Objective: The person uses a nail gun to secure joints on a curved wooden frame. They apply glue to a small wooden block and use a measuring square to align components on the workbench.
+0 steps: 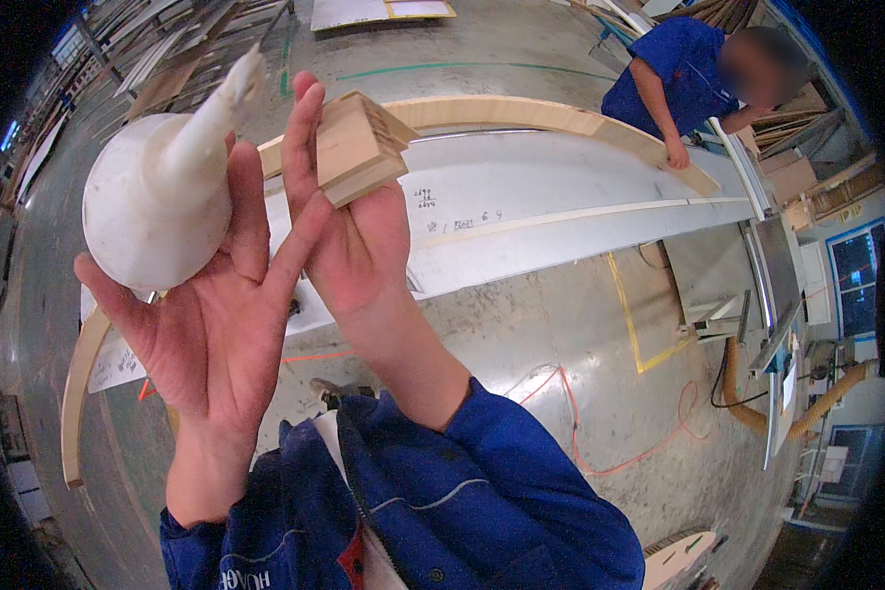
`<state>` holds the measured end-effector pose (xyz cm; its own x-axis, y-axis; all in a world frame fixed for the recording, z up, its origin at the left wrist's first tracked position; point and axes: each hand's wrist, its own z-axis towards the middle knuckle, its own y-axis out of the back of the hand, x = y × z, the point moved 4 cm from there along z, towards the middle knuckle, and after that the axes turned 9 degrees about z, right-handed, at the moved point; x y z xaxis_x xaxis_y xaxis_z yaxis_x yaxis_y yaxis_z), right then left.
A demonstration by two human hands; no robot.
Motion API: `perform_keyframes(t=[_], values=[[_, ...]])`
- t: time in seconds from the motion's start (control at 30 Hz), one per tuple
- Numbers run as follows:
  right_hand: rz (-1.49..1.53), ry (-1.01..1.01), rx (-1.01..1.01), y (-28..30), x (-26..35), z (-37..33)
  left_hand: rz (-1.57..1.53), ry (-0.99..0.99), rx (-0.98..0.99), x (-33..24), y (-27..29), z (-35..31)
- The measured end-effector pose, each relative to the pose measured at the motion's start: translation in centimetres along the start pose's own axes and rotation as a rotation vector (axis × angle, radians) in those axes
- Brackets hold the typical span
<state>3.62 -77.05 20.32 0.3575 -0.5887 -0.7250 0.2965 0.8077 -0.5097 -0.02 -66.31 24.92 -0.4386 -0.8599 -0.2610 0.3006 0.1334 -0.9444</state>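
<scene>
A white squeeze bottle (pixel 147 211) with a long tapered nozzle lies in my left hand (pixel 206 339), its nozzle tilted up and away to the right. My left palm faces up, with one finger stretched toward the wood in the other hand. Close beside it, my right hand (pixel 364 246) grips a small light wooden block (pixel 364 152), which looks like angled pieces joined together. Part of the right hand's fingers is hidden behind the block. Both hands are raised over a long white panel (pixel 521 167) with handwritten marks.
A curved wooden strip (pixel 521 113) arcs along the panel's far edge. At the far right a co-worker in blue (pixel 674 74) rests a hand on that strip. An orange cord (pixel 575 413) trails over the floor. Stacked boards (pixel 167 74) stand at the far left.
</scene>
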Motion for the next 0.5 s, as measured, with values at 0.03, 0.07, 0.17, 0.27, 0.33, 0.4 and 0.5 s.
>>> perform_keyframes(t=[0.03,0.07,0.17,0.27,0.33,0.4,0.5], values=[[-0.008,0.002,0.005,-0.13,-0.07,-0.07,0.0,0.002,-0.004,0.13,-0.23,-0.02],[-0.017,0.004,0.009,-0.27,-0.11,-0.11,0.0,0.003,-0.009,0.25,-0.41,-0.04],[-0.039,0.009,0.005,-0.01,-0.34,-0.11,-0.044,0.018,0.0,0.26,-0.69,-0.34],[0.069,-0.071,-0.017,0.04,-0.16,-0.34,-0.034,0.031,0.026,0.19,-0.57,-0.46],[0.114,-0.111,-0.025,0.11,-0.39,-0.5,-0.024,0.022,0.023,0.02,-0.6,-0.6],[0.079,-0.106,-0.018,0.07,-0.73,-0.49,-0.011,0.014,0.024,-0.12,-0.58,-0.75],[0.028,-0.094,-0.002,0.27,-0.64,-0.44,0.005,0.0,0.019,-0.34,-0.53,-0.94]])
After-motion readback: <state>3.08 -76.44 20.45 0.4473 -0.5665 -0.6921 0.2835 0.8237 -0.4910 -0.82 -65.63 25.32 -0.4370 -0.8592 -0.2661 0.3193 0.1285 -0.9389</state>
